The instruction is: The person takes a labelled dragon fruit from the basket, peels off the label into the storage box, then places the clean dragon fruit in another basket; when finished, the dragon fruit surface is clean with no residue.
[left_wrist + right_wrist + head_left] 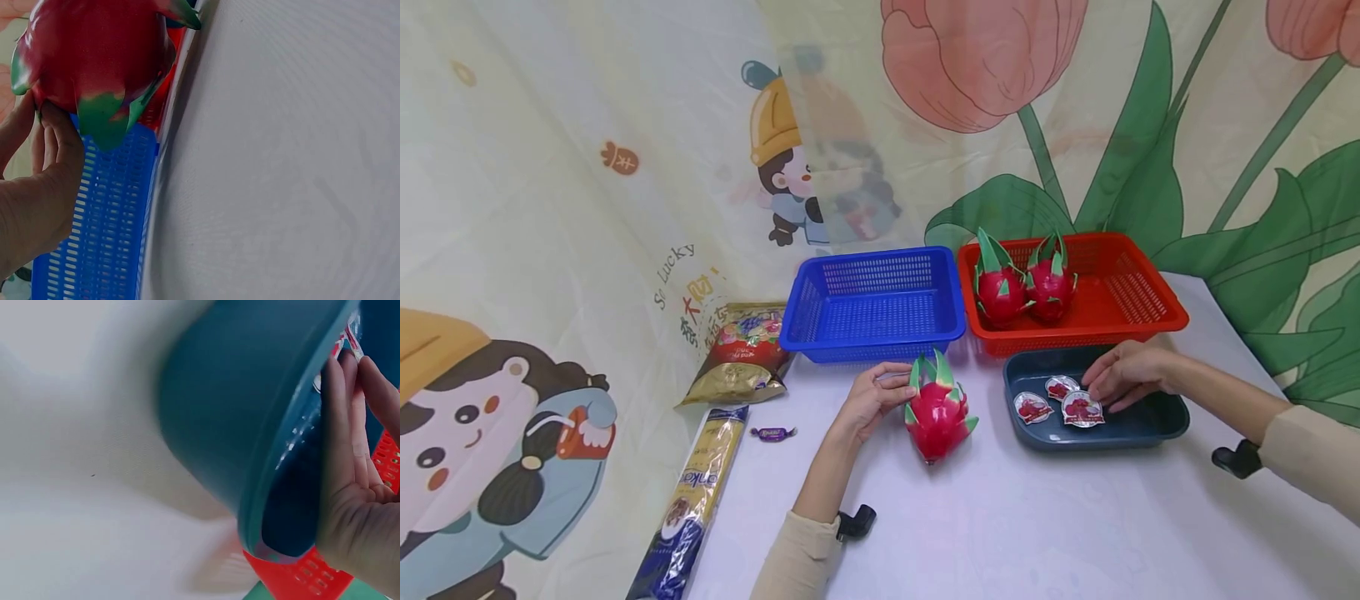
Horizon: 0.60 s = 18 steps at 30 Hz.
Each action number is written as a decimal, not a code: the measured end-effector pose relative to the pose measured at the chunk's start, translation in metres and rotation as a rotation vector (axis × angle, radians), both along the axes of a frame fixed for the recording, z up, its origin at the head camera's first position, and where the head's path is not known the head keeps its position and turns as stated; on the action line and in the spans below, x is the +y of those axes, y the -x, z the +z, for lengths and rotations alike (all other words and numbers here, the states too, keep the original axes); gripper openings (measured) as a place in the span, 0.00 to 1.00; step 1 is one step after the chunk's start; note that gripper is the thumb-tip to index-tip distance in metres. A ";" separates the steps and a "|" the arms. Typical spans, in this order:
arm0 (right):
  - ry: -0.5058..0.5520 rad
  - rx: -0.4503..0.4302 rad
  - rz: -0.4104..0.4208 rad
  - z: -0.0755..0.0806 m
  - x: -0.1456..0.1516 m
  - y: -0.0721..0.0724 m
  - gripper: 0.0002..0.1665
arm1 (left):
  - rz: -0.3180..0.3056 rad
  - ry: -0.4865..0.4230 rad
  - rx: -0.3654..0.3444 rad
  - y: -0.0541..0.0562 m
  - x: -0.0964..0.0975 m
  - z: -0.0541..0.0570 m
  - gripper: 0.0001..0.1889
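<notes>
A red dragon fruit (937, 417) with green-tipped scales is at mid-table, its leafy crown toward the baskets. My left hand (874, 402) pinches it at the side; in the left wrist view, thumb and fingers meet by a green scale (105, 119). My right hand (1126, 375) reaches into a dark blue-green tray (1037, 367). Its thumb and fingertips pinch the edge of a round dragon fruit sticker (1082, 409), partly hidden in the right wrist view. Two more stickers lie in the tray: one on the left (1032, 407), one behind (1062, 387).
Behind stand a blue basket (872, 349) and a red basket (1120, 336), the latter holding two dragon fruits (1000, 296). On the left lie a gold-and-red snack bag (741, 354), a purple wrapped candy (772, 434) and a long blue-and-gold packet (692, 500).
</notes>
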State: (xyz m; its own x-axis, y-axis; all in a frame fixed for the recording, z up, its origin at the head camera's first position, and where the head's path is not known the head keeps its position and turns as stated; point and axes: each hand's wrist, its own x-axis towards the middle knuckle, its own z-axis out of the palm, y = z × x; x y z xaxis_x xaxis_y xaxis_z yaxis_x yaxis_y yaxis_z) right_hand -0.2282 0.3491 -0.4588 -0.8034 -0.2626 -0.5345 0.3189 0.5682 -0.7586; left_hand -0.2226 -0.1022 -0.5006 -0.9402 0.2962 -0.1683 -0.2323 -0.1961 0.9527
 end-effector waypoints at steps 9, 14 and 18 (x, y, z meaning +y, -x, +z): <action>-0.047 0.007 0.021 -0.008 0.004 0.001 0.19 | -0.013 -0.011 0.003 0.000 -0.001 0.000 0.24; -0.077 0.018 0.028 -0.009 0.005 0.001 0.18 | -0.018 -0.012 0.002 0.000 -0.002 -0.001 0.24; -0.120 0.027 0.044 -0.009 0.003 0.000 0.16 | -0.021 -0.008 -0.003 0.001 -0.003 0.000 0.25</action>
State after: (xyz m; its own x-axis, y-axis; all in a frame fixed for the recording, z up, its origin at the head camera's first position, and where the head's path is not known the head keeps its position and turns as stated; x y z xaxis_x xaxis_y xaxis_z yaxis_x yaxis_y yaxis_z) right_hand -0.2281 0.3526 -0.4679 -0.8072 -0.2335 -0.5422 0.2716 0.6685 -0.6923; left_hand -0.2233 -0.1048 -0.5007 -0.9333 0.3170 -0.1688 -0.2395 -0.1991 0.9502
